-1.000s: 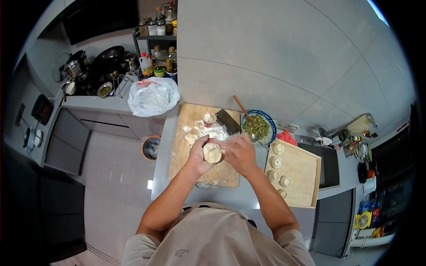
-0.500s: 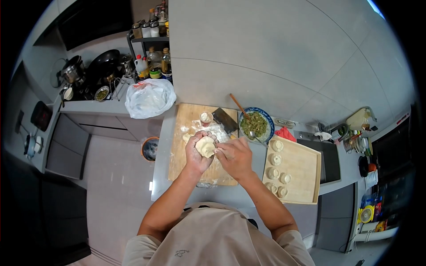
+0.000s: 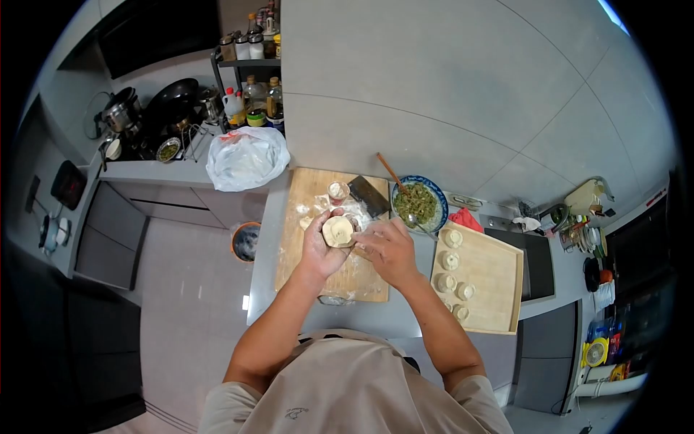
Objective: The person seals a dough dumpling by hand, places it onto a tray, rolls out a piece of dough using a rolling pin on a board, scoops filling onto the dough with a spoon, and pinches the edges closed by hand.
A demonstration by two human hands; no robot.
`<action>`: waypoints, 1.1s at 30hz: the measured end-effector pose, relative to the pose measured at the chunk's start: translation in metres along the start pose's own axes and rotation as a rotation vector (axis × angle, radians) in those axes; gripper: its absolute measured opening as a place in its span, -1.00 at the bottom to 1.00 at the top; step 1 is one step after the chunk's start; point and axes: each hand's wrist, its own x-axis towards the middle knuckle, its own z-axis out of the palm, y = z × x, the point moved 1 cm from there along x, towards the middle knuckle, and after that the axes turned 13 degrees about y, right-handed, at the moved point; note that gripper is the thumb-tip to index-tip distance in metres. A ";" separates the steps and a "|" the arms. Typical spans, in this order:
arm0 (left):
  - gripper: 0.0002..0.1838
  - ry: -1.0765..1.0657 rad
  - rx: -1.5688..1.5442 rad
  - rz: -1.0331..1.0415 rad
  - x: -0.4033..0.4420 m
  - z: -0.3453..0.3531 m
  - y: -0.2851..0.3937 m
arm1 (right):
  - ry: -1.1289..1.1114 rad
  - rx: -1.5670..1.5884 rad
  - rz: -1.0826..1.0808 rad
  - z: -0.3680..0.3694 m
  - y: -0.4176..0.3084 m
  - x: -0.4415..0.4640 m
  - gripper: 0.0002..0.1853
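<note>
Head view: one dough bun (image 3: pixel 338 231) is cupped mid-frame in the left hand (image 3: pixel 320 248); the right hand (image 3: pixel 388 251) is held at its edge, pinch or no pinch can't be told. Six more are spread on the tray (image 3: pixel 495 278), right of centre, one part-blocked by the forearm (image 3: pixel 435 316). Shirt print (image 3: pixel 295 414) can't be read, too tiny.

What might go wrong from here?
The pale round dough piece in the left hand might tear if the right hand pinches too hard. The brown wooden handle sticking out of the blue-patterned bowl could get knocked. Pale dough rounds close together in the light wooden tray might stick.
</note>
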 end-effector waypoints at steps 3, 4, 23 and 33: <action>-0.69 0.038 0.056 -0.053 0.003 -0.001 0.000 | -0.069 0.037 -0.029 -0.004 0.000 0.006 -0.61; -0.69 0.038 0.057 -0.053 0.004 -0.003 0.000 | -0.086 0.029 -0.041 -0.004 0.001 0.006 -0.62; -0.69 0.099 0.079 0.092 0.003 -0.002 -0.017 | 0.011 -0.063 -0.119 0.009 -0.008 -0.008 -0.70; -0.71 0.129 0.069 0.124 -0.002 -0.003 -0.022 | 0.014 -0.162 -0.209 0.014 -0.006 -0.015 -0.71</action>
